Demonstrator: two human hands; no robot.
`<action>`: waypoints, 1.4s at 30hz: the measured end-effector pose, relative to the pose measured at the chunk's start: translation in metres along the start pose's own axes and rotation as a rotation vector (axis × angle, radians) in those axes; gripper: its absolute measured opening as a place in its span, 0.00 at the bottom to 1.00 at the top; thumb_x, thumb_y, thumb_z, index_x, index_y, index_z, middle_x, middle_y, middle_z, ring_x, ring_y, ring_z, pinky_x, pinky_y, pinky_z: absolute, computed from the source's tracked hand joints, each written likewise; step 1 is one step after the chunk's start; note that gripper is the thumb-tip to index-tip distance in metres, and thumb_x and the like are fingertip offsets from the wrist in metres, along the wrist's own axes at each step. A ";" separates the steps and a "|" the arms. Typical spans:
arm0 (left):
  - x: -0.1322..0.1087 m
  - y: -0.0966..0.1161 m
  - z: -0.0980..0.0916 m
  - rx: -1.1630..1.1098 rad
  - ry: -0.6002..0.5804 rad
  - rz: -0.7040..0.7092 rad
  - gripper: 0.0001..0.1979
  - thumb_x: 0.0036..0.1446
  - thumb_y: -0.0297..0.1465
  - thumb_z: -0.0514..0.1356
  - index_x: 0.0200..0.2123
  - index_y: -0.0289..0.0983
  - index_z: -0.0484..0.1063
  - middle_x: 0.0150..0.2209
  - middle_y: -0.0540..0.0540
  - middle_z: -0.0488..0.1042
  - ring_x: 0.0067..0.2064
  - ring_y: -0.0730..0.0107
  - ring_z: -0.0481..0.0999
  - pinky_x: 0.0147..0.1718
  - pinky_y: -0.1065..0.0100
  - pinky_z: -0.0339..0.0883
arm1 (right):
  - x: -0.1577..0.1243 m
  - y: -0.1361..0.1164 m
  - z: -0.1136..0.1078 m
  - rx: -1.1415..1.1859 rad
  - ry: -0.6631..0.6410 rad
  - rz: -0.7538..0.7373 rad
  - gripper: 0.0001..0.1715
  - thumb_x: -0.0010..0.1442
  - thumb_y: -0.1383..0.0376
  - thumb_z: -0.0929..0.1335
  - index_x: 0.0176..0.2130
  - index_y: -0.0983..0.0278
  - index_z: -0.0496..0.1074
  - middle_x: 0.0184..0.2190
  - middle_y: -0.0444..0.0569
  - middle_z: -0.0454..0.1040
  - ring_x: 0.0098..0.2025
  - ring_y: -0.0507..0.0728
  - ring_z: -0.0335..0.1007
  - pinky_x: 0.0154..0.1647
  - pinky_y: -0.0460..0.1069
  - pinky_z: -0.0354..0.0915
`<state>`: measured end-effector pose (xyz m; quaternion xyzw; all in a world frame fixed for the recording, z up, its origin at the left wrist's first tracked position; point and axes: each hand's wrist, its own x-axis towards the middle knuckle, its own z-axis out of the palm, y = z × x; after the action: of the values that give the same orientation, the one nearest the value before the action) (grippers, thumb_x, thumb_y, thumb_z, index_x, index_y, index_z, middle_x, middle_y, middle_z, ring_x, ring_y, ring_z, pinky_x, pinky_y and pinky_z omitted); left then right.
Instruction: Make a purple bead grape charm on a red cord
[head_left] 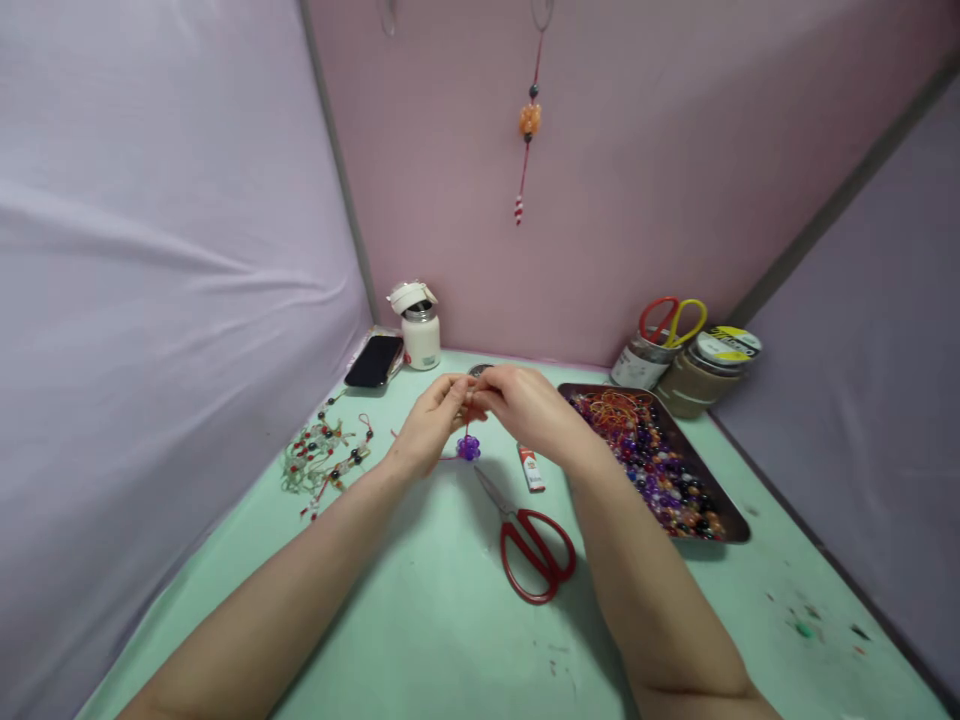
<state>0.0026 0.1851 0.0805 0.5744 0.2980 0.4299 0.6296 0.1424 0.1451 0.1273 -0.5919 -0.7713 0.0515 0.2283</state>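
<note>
Both hands meet above the middle of the table, fingertips pinched close together. My left hand (435,422) is closed on a thin red cord (469,412), and my right hand (521,403) pinches the same cord from the other side. Below the fingers, a cluster of purple beads (469,448) hangs on or is joined to this cord. Just nearer to me lie red-handled scissors (536,550), slightly open, their tips pointing toward the beads. A red and white lighter (531,468) rests under my right wrist. The exact fingertip hold on the cord is partly hidden.
A dark tray (724,500) of mixed beads and orange cord sits at right, with jars (701,375) and more scissors (671,320) behind. At left are finished-looking bead strings (322,450), a phone (375,361) and a white bottle (421,335). A beaded pendant (530,120) hangs on the wall.
</note>
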 end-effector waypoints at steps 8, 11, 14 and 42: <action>-0.004 -0.016 0.003 0.029 0.118 -0.015 0.12 0.56 0.39 0.58 0.35 0.36 0.66 0.21 0.56 0.58 0.22 0.81 0.55 0.20 0.78 0.49 | 0.005 0.000 0.007 -0.144 -0.104 0.056 0.14 0.63 0.64 0.60 0.34 0.66 0.72 0.32 0.51 0.75 0.32 0.54 0.68 0.30 0.47 0.52; -0.002 -0.015 0.001 0.114 0.154 -0.013 0.09 0.54 0.36 0.58 0.35 0.37 0.65 0.22 0.56 0.60 0.23 0.80 0.57 0.22 0.77 0.51 | 0.004 -0.001 0.006 -0.178 -0.103 0.067 0.13 0.63 0.64 0.61 0.35 0.65 0.73 0.32 0.51 0.75 0.33 0.55 0.68 0.30 0.48 0.54; -0.001 -0.013 -0.001 0.216 0.160 0.001 0.08 0.53 0.34 0.59 0.33 0.37 0.65 0.22 0.55 0.61 0.23 0.79 0.58 0.22 0.76 0.52 | 0.004 0.001 0.004 -0.188 -0.112 0.090 0.13 0.63 0.64 0.61 0.34 0.65 0.73 0.32 0.52 0.76 0.33 0.56 0.69 0.31 0.48 0.55; -0.005 0.006 -0.005 0.752 0.210 -0.016 0.14 0.47 0.43 0.62 0.30 0.38 0.74 0.30 0.47 0.75 0.29 0.70 0.69 0.27 0.72 0.62 | 0.000 0.024 -0.016 0.039 -0.068 0.160 0.12 0.63 0.60 0.62 0.40 0.62 0.72 0.36 0.49 0.77 0.37 0.55 0.71 0.32 0.47 0.57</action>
<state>-0.0055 0.1829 0.0848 0.7155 0.5022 0.3424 0.3445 0.1708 0.1489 0.1327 -0.6450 -0.7276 0.1049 0.2088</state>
